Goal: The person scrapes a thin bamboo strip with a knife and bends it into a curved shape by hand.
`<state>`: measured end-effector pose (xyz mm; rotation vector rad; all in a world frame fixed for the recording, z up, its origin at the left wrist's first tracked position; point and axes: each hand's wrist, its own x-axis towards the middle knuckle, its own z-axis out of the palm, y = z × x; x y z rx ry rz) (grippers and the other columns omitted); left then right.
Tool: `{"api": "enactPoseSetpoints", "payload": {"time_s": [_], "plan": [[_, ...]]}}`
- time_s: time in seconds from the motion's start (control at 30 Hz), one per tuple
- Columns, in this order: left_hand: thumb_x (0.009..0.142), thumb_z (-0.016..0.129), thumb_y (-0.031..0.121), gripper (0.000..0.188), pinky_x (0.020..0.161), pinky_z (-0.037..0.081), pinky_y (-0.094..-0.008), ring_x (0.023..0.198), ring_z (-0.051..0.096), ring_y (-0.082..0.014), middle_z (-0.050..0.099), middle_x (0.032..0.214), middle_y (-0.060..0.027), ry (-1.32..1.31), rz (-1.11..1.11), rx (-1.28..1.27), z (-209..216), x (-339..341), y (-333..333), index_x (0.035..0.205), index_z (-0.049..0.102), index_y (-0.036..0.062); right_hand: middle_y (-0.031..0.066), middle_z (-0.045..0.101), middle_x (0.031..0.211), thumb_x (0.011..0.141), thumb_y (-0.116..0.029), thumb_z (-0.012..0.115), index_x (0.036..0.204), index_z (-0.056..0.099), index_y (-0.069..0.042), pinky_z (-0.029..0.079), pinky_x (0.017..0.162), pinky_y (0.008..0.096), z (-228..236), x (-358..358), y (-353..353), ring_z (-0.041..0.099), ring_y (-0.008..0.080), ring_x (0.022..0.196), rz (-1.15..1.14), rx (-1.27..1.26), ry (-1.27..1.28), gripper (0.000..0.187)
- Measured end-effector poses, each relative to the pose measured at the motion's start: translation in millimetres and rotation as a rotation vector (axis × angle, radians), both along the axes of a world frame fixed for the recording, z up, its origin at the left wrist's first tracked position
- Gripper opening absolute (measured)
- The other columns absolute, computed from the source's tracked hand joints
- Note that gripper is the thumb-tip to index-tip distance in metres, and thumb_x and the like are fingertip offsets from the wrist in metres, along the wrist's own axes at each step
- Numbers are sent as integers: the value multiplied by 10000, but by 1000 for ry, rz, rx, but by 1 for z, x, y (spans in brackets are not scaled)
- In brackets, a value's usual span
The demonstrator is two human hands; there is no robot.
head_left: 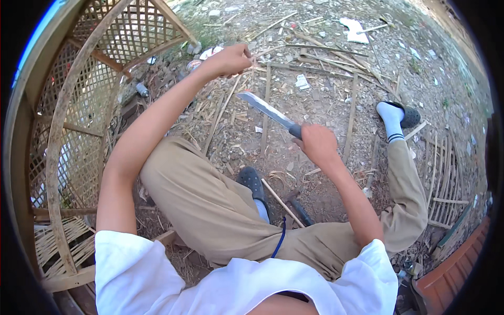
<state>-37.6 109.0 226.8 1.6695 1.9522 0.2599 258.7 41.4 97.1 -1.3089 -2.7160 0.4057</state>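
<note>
My right hand (318,144) is closed around the dark handle of a long knife (270,111). The blade points up and to the left, its tip a short way below my left hand. With my left arm stretched far forward, my left hand (230,60) is closed, the fingers curled. Whatever it may hold is too thin or hidden to make out. Beneath both hands the ground is strewn with bamboo strips (266,107) and small chips.
A lattice panel (79,79) stands at my left, a curved strip before it. Between my legs lie a pale stick (282,201) and a dark-handled tool (300,211). A slatted bamboo frame (443,178) and a reddish-brown ridged piece (454,268) lie at right.
</note>
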Motion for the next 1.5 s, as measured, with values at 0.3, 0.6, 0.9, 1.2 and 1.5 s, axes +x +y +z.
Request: {"api": "enactPoseSetpoints", "payload": {"time_s": [0.3, 0.6, 0.9, 1.2, 1.5], "plan": [[878, 647, 43, 281, 574, 539, -262, 683, 653, -134, 683, 872, -102, -382, -225, -321, -15, 91, 82, 1148, 593, -13, 256, 661, 712, 898, -379, 769, 822, 682, 56, 515, 664, 493, -21, 116, -61, 697, 421, 733, -765, -258, 332, 451], [1056, 572, 328, 388, 977, 603, -344, 987, 725, -260, 684, 1082, -199, -972, -267, 88, 18, 127, 81, 1033, 673, -46, 222, 623, 630, 923, -278, 738, 839, 673, 51, 479, 587, 476, -22, 101, -55, 640, 395, 586, -746, -208, 749, 346], [1045, 619, 201, 220, 679, 567, -267, 798, 682, -100, 710, 936, -68, -397, -550, 671, 23, 142, 76, 1182, 681, 41, 108, 538, 545, 945, -224, 732, 790, 644, 30, 411, 501, 377, -2, 94, -64, 519, 172, 481, -714, -175, 837, 311], [950, 741, 96, 155, 632, 538, -251, 751, 667, -86, 719, 868, -55, -357, -387, 951, 32, 140, 83, 1040, 652, 6, 43, 536, 585, 996, -260, 672, 906, 602, 5, 397, 492, 355, 14, 90, -70, 495, 134, 493, -663, -113, 1107, 289], [945, 754, 121, 191, 592, 547, -268, 699, 684, -104, 727, 829, -84, -326, -469, 1001, 26, 139, 78, 974, 617, -8, 25, 521, 593, 1098, -407, 486, 1008, 530, -1, 407, 466, 306, 83, 48, -46, 527, 115, 510, -530, -262, 1246, 418]]}}
